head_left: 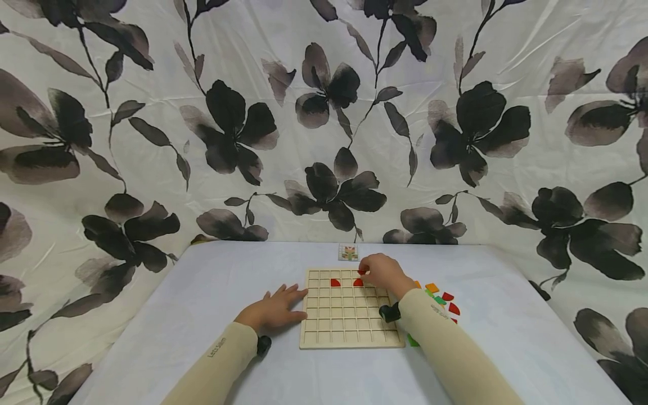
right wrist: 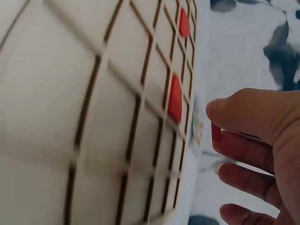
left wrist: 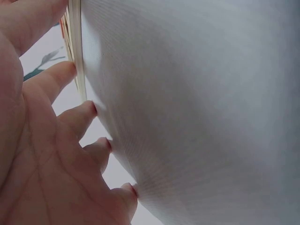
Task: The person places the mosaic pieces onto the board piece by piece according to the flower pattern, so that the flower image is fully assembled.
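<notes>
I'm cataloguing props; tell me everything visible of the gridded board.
The gridded board is pale, wood-looking and squarish, with raised strips forming square cells. It lies flat on the white table. Two red pieces sit in cells near its far edge. The left hand touches its left edge; in the head view, the right hand hides part of it.

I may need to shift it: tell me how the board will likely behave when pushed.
The board looks stiff, judging by its straight edges and even grid. Thin and flat on the table, it would probably slide rather than tip or roll. A leftward push would likely meet resistance from the left hand at its left edge.
</notes>
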Demonstrator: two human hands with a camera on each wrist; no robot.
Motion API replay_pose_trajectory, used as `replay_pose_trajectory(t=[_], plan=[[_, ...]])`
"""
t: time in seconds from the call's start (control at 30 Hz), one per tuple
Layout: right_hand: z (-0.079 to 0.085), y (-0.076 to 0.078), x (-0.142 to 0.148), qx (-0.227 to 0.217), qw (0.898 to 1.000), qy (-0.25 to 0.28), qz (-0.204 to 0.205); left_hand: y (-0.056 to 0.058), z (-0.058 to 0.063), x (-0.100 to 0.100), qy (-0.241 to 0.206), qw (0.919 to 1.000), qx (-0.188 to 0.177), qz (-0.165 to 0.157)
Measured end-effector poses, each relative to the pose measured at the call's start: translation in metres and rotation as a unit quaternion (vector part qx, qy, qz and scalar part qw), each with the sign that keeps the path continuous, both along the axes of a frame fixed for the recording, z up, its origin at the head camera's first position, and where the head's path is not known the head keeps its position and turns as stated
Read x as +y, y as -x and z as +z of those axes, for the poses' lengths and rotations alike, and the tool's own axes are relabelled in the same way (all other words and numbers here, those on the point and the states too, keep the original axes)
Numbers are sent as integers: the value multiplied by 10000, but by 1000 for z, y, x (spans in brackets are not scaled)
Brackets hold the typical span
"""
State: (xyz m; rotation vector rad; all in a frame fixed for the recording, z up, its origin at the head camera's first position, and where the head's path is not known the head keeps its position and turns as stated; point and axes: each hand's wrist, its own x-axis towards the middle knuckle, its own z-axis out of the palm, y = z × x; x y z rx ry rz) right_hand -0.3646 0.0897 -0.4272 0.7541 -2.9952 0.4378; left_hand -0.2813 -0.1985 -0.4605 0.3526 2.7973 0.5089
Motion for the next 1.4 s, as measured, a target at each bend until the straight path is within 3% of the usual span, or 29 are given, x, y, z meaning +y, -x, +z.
replay_pose_trajectory(t=[0.27, 0.43, 0.77, 1.07, 1.4], plan=[[-4, -5, -25, -343, 9992, -2, 184, 3, -2, 1, 41, 10000, 36, -53], [-13, -2, -30, -340, 9992, -23, 188, 3, 0, 3, 78, 10000, 20, -57], [-17, -1, -34, -111, 9998, -70, 117, 1, 4, 5, 5, 10000, 40, -67], [-22, 6, -34, -306, 9988, 334, 177, -3, 3, 5, -3, 10000, 49, -16], [-14, 3, -28, -284, 9979, 508, 287, -4, 5, 3, 45, 10000, 59, 18]])
